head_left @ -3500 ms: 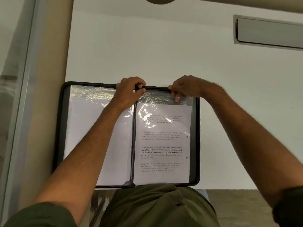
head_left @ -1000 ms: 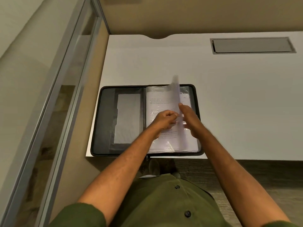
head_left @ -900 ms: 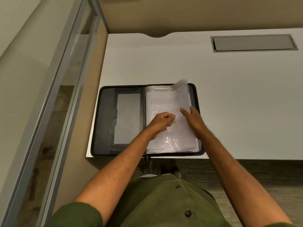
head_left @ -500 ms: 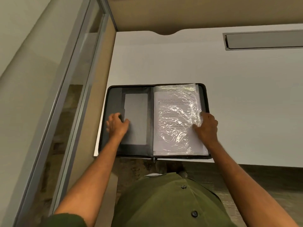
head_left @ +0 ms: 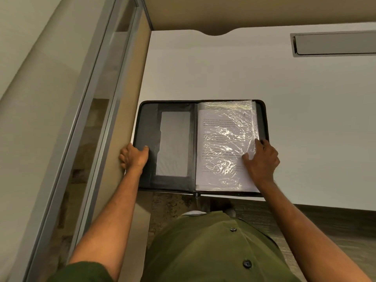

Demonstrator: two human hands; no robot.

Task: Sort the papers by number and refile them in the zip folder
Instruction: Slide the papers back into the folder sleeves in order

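While the left hand (head_left: 133,157) curls its grip round the zip folder's (head_left: 200,146) left cover edge, the right hand (head_left: 261,159) presses loose fingers on the sleeved papers (head_left: 223,147) right of the spine, so the cover should swing rightward over them

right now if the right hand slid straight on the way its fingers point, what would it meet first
Probably the folder's raised zip rim. The right hand lies on the plastic sleeve with its fingers aimed up toward the zip folder's far right corner. Past the rim is bare white desk.
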